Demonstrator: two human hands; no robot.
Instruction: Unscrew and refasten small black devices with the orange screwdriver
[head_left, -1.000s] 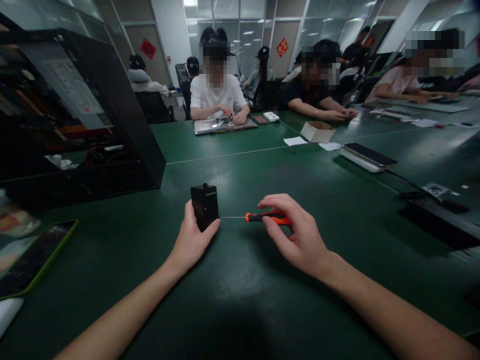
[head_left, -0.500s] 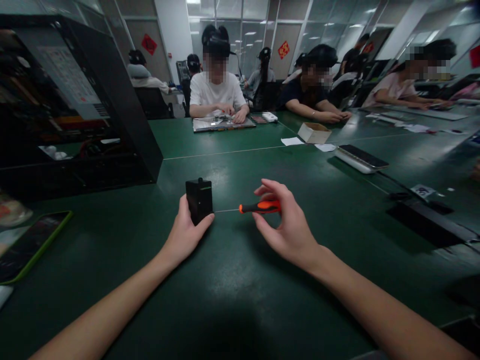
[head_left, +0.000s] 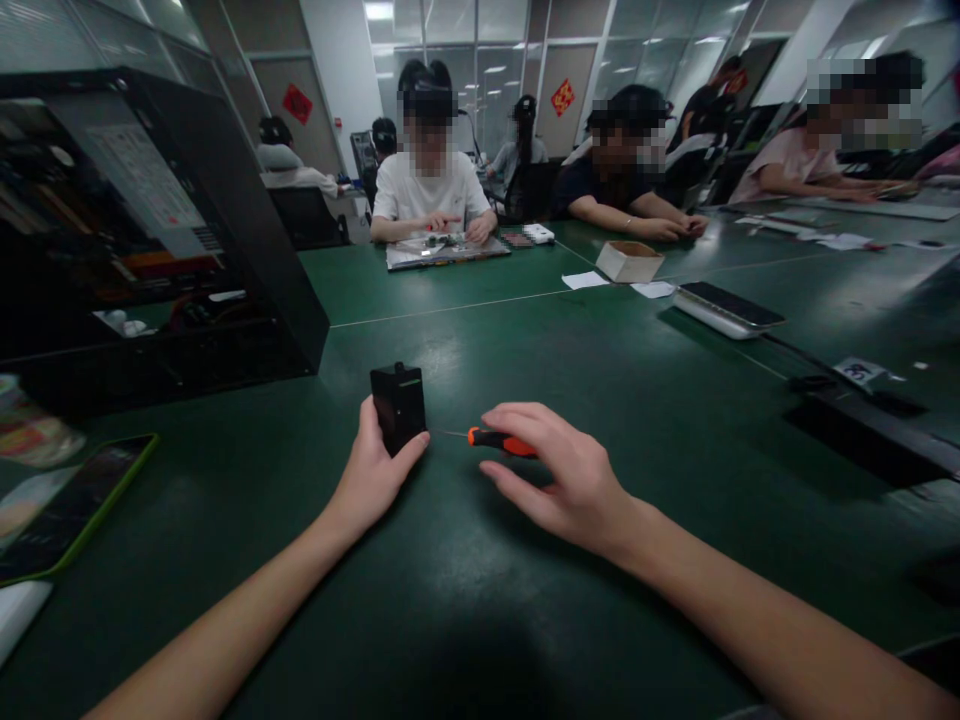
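A small black box (head_left: 399, 408) stands upright in the middle of the green table, with a short knob on its top. My left hand (head_left: 375, 470) is wrapped round its left side and back, the thumb along the lower front edge. From the right, a screwdriver (head_left: 504, 441) with an orange and black handle points level at the box's lower right side. Its thin shaft reaches to the box near my left thumb; the tip's exact contact is hard to see. Loosely curled round the screwdriver's handle is my right hand (head_left: 574, 475), thumb below and fingers above, the handle's end hidden.
A large open black case (head_left: 292, 300) stands at the left. Before it lie a green-edged phone (head_left: 90, 510) and a jar (head_left: 34, 425). To the right are a white device (head_left: 724, 312), cables and a small carton (head_left: 630, 262). Several people work across the table.
My right hand has moved slightly down and left, its fingers now further over the screwdriver's handle. My left hand still holds the box in place. The view has shifted a little.
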